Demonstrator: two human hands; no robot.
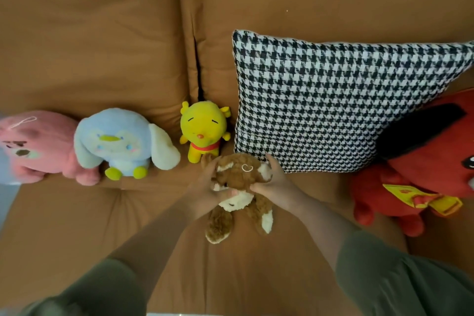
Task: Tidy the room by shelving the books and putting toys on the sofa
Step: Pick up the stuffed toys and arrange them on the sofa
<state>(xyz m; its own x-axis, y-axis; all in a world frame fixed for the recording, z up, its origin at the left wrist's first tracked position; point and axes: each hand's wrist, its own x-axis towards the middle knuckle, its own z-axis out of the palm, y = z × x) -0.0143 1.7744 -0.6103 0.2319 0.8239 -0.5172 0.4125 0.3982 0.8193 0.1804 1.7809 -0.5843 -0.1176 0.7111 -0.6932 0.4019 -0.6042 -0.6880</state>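
Toys fill most of the head view, which looks straight down at a brown sofa [102, 33]. At centre, a brown and white plush [237, 176] lies on the seat cushion with its legs pointing toward the bottom of the frame. Both hands hold it by the head. The left hand [209, 185] curls its fingers round one side and the right hand [275, 182] wraps the other. The grip looks snug rather than wide, and neither hand holds anything else.

Above it in the frame, 4 more toys sit along the backrest. A pink plush [38, 143] is at the left edge, with a blue plush [120, 141] pressed against it. A small yellow plush [202, 128] sits at centre, just above the brown one. A big red plush [420, 167] at the right edge overlaps the lower right corner of a black-and-white checked cushion [320, 100].

By the look of it, the toy half of the job is well along. 5 toys are on the sofa, and the 5th seems to be getting set in place, not yet let go. No books or shelf show here, so I cannot tell how that half stands.
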